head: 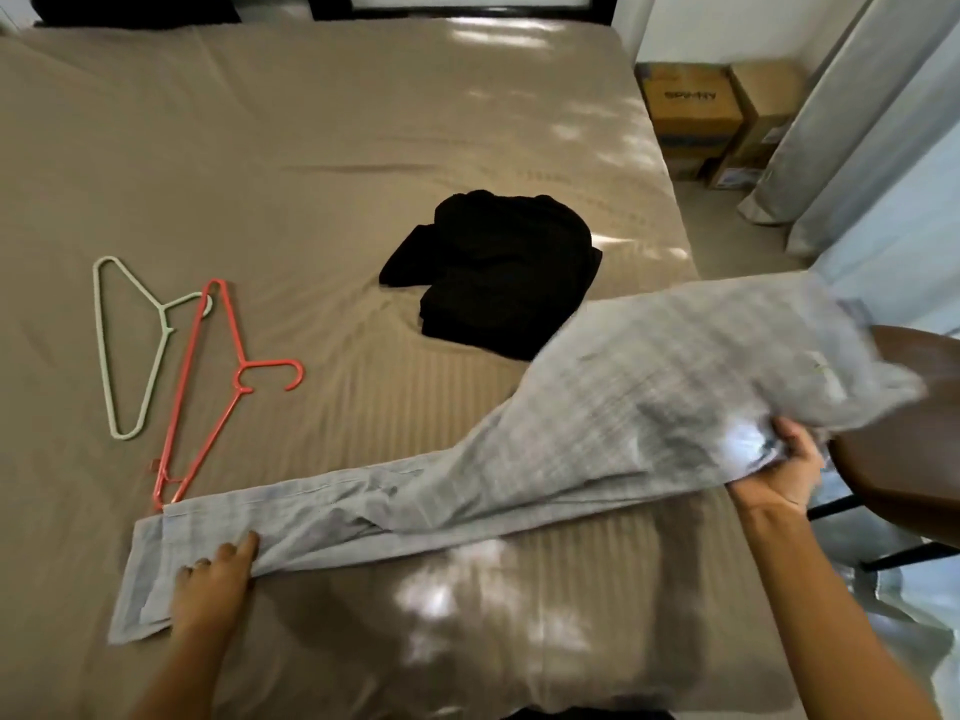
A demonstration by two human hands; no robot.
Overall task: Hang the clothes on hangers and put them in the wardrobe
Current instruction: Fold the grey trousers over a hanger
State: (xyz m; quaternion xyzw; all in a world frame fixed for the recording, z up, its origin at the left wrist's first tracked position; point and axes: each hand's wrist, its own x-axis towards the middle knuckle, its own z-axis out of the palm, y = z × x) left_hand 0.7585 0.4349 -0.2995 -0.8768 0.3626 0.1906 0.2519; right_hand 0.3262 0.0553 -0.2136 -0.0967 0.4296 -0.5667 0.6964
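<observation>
Grey checked trousers [545, 449] stretch across the lower frame on the bed [311, 148]. The left hand [215, 579] presses flat on their lower-left end, and the right hand [779, 470] grips the raised end at right. A green hanger [106, 350] and a coral hanger [195, 392] lie at left, with black clothes [493, 283] at centre.

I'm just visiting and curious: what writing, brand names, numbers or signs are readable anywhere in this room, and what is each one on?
Nothing can be read with certainty.
Cardboard box: dark print on its side, too blurred to read.
Lower box: blue label, too small to read.
Grey checked garment: small mark near the lifted end, blurred.
Green hanger, red hanger, black clothes: no text visible.
</observation>
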